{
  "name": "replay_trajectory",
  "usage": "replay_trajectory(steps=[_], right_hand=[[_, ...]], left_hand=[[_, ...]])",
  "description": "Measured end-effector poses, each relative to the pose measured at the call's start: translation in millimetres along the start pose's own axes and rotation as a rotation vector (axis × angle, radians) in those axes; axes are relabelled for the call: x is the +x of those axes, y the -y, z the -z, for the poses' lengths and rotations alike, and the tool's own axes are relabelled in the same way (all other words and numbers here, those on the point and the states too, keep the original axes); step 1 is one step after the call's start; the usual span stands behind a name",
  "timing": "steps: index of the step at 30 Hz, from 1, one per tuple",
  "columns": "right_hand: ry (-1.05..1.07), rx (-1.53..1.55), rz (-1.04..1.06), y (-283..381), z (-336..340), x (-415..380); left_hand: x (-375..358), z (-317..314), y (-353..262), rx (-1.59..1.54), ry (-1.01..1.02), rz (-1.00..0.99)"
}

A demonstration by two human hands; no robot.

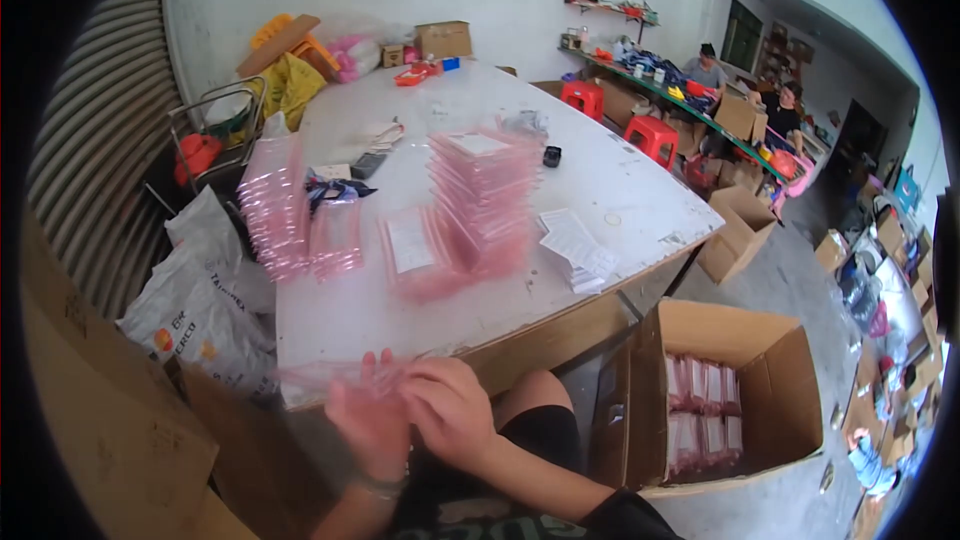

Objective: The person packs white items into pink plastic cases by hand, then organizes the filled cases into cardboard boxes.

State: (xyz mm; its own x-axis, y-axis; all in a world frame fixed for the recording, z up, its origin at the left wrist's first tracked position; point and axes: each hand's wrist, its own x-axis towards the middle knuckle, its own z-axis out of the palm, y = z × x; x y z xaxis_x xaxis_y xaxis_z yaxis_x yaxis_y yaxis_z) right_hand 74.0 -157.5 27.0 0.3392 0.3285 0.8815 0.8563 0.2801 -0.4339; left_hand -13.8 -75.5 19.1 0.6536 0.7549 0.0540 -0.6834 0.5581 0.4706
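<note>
A clear pink plastic bag [315, 374] lies at the table's near left edge, with both hands at it. My left hand [372, 420] is blurred, its fingers pointing up behind the plastic. My right hand [445, 410] has its fingers closed on the bag beside the left hand. Beyond them, a tall stack of pink bags [487, 195] stands on the white table, and a lower pile [412, 245] with a white sheet on top sits against it. More pink bags [272, 205] lie in a stack at the left. White papers [577, 248] rest to the right.
An open cardboard box [735, 325] with packed pink bags stands on the floor at the right. White sacks [205, 290] are left of the table [620, 175]. Red stools [652, 137] stand behind it. Two people sit at a green bench [680, 100] at the back right.
</note>
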Motion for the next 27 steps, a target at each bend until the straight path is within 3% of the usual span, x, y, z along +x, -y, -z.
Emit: replay_trajectory(steps=[3,7,10,17,23,26,27], right_hand=[[0.026,0.056,0.072,4.5,-1.0,-2.3],[0.063,-0.004,0.065,5.7,4.8,-9.9],[0.046,0.11,-0.026,5.9,-2.6,-13.3],[0.255,0.264,-0.151,1.8,20.9,-5.1],[0.385,0.224,-0.125,-13.9,16.1,-10.3],[0.504,0.153,-0.124,-17.3,10.6,-14.2],[0.541,0.138,-0.14,-18.6,13.0,-7.6]], left_hand=[[-4.8,12.6,3.6,-0.087,-0.128,-0.007],[-4.6,1.1,-2.8,0.014,-0.148,-0.021],[1.3,3.7,-5.1,-0.124,-0.271,-0.027],[5.2,38.4,-1.2,-0.074,0.013,-0.117],[4.9,32.0,6.2,-0.036,-0.119,-0.104],[14.0,44.9,4.5,0.06,0.09,-0.158],[11.4,33.5,3.1,0.1,0.015,-0.123]])
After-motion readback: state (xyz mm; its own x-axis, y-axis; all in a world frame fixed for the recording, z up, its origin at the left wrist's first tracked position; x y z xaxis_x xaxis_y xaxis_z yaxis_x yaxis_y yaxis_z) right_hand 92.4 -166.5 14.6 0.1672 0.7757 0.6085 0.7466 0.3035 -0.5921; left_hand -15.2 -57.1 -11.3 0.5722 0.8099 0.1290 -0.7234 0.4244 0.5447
